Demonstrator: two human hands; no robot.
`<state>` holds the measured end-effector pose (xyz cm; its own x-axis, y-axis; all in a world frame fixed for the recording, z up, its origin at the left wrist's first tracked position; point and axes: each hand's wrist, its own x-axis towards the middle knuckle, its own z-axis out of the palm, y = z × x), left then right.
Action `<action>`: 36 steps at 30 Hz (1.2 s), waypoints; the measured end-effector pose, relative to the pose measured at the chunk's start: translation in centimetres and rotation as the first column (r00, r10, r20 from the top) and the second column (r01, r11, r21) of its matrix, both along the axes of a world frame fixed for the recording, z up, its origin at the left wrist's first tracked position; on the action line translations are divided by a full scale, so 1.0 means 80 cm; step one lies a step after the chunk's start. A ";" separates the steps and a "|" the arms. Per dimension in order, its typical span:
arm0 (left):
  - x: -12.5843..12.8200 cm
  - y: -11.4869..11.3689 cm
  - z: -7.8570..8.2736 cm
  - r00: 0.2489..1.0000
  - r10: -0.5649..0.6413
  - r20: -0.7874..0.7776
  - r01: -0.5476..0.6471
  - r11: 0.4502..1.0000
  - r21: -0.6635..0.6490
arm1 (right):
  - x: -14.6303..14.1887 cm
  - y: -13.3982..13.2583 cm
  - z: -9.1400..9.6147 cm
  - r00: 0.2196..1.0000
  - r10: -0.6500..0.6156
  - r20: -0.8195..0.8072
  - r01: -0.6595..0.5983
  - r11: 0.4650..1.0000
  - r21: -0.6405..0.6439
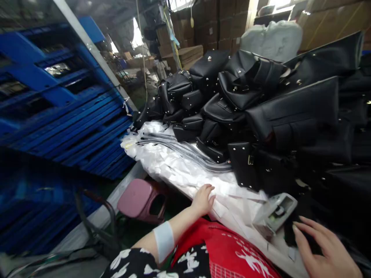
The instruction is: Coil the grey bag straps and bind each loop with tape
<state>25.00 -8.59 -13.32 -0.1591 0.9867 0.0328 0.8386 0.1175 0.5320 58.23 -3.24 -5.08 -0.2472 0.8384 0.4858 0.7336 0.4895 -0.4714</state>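
The left hand rests on a big heap of white paper strips at the near edge of the table. Its fingers are bent a little and lie close together on top of the paper. They press down on it and do not pinch any strip. A white band goes round that arm.

The right hand is low in the corner. Its fingers are long and flat, a little apart, and hold nothing. Their tips reach a dark thing that is too blurry to name. A small grey tool lies on the paper just beside those fingertips, up and to the left of them. It sits between the two hands, nearer the right one. I cannot tell if the fingers touch it.

Behind the paper is a tall pile of black bags with shiny studs. Thin dark straps lie across the paper near the bags. A red cloth covers the lap. A pink stool stands beside the table, and blue pallets lean on the left.
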 end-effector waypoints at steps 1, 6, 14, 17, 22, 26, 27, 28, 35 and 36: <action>-0.036 -0.004 -0.009 0.999 0.045 -0.003 -0.045 0.999 -0.012 | -0.026 0.005 -0.003 1.000 0.019 0.022 -0.019 1.000 0.002; -0.216 0.016 -0.024 0.988 0.150 -0.047 -0.152 0.988 -0.036 | -0.171 0.022 -0.029 0.989 0.077 0.124 -0.077 0.997 -0.002; -0.445 0.150 -0.007 0.979 0.068 -0.193 -0.103 0.979 -0.177 | -0.343 0.002 -0.036 0.936 0.281 0.212 -0.247 0.953 -0.174; -0.464 0.202 -0.009 0.968 -0.075 -0.238 0.002 0.957 -0.291 | -0.346 -0.019 -0.033 0.943 0.222 0.249 -0.173 0.963 -0.205; -0.447 0.240 -0.019 0.917 -0.284 -0.281 0.139 0.887 -0.441 | -0.350 -0.059 -0.027 0.960 0.078 0.271 0.017 0.943 -0.332; -0.448 0.245 -0.003 0.885 -0.350 -0.307 0.192 0.876 -0.443 | -0.365 -0.071 -0.016 0.968 0.030 0.251 0.085 0.895 -0.437; -0.452 0.247 0.006 0.881 -0.356 -0.312 0.205 0.881 -0.426 | -0.367 -0.070 -0.014 0.971 0.031 0.238 0.084 0.885 -0.458; -0.457 0.248 0.017 0.878 -0.359 -0.315 0.218 0.888 -0.404 | -0.370 -0.069 -0.012 0.974 0.034 0.222 0.078 0.876 -0.476; -0.466 0.215 0.150 0.889 -0.371 -0.269 0.321 0.923 -0.211 | -0.402 -0.046 -0.008 0.999 -0.002 -0.034 -0.020 0.772 -0.636; -0.458 0.194 0.174 0.881 -0.400 -0.253 0.361 0.914 -0.185 | -0.412 -0.042 -0.009 0.993 -0.025 -0.117 -0.061 0.735 -0.675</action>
<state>-11.62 6.97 0.57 0.2265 0.9677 -0.1107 0.9437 -0.1899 0.2710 25.24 -6.58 -5.81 -0.2466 0.9516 -0.1834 0.6498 0.0220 -0.7598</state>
